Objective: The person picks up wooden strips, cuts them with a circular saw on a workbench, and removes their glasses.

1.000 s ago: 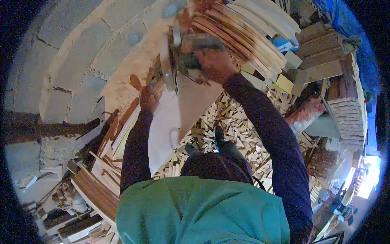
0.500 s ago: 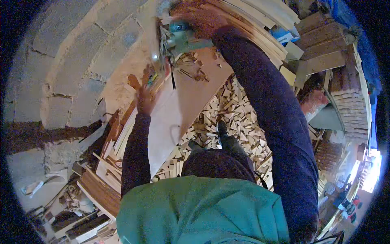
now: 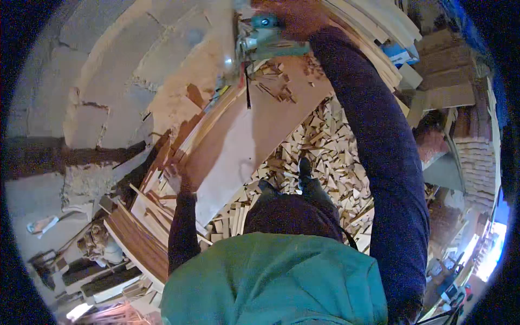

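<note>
Hands point(image 3: 295, 19) are farther apart, left hand point(image 3: 176, 177) nearer green garment point(image 3: 276, 279).

The board point(image 3: 230, 157) allows passage over its near half, with wood scraps point(image 3: 273, 79) and a green machine point(image 3: 281, 50) obstructing beyond.

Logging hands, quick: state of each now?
Left hand: by wood strips, blurred; open or closed cannot be told.
Right hand: at the teal tool; grip cannot be told.

Teal machine point(image 3: 281, 49), green garment point(image 3: 271, 279), dark purple sleeve point(image 3: 387, 141), grey wall point(image 3: 91, 120)
</note>
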The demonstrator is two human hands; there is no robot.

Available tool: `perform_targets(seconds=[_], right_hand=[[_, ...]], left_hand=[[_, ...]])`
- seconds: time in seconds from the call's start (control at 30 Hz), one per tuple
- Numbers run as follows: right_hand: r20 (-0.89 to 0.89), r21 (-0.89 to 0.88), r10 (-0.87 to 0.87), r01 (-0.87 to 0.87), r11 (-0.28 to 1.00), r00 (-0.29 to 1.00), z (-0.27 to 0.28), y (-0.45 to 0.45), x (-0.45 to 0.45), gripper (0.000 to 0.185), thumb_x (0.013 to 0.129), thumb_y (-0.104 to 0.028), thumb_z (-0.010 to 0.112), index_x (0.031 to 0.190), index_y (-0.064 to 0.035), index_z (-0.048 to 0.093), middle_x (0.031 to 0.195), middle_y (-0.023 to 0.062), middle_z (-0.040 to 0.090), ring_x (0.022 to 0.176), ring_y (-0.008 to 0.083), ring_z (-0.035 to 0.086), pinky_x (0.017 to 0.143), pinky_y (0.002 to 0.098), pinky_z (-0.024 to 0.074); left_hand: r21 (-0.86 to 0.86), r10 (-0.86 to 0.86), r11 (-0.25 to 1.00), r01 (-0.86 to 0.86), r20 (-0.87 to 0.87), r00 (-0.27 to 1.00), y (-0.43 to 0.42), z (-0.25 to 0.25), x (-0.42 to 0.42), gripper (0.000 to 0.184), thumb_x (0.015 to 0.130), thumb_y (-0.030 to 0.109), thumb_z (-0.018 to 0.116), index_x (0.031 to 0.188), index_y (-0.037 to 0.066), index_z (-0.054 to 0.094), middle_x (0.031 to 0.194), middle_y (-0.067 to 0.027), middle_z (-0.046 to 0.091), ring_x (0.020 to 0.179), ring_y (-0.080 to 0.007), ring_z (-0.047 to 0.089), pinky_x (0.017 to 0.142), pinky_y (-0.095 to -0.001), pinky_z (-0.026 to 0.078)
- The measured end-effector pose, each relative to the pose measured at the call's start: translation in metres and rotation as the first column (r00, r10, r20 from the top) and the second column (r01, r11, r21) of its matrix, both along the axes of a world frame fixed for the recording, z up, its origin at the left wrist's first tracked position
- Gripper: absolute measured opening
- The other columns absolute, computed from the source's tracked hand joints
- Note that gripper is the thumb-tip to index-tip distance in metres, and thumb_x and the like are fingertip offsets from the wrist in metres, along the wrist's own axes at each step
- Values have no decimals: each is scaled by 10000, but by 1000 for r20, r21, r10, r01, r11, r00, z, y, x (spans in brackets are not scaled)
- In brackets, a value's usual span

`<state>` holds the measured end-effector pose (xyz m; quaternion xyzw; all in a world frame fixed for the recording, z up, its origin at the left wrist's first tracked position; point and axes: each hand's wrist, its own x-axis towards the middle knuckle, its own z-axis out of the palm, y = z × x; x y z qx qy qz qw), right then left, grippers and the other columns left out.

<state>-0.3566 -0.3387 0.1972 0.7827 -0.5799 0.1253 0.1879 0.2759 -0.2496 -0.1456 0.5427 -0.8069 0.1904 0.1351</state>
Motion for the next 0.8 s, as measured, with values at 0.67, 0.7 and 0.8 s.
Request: perform_targets(seconds=[0.67,0.7,0.8], right_hand=[[790,187,238,-592,784,565,-55,-61,-68,540,846,-373,721,1354,-234,603,1221,177,677,1114,373,645,975,446,494],[495,202,149,-280,939,856,-32,-40,-48,543,848,-388,724,1350,-218,607,1212,205,672,1101,386,647,962,449,503],[-135,262,-279,306,915,951,0,-30,-24,538,868,-395,721,1356,-206,596,1210,220,668,1098,391,646,955,448,508]], left_hand=[[122,243,967,-222,-190,951,25,27,-2,579,945,392,558,1430,98,440,1433,-191,480,1374,-409,398,1123,-593,304],[114,298,953,-280,-212,931,29,32,3,581,952,392,554,1439,99,433,1441,-190,478,1381,-406,395,1129,-595,297],[312,462,842,-440,3,887,16,22,26,722,896,409,601,1505,98,367,1512,-173,399,1385,-428,366,1123,-589,307]])
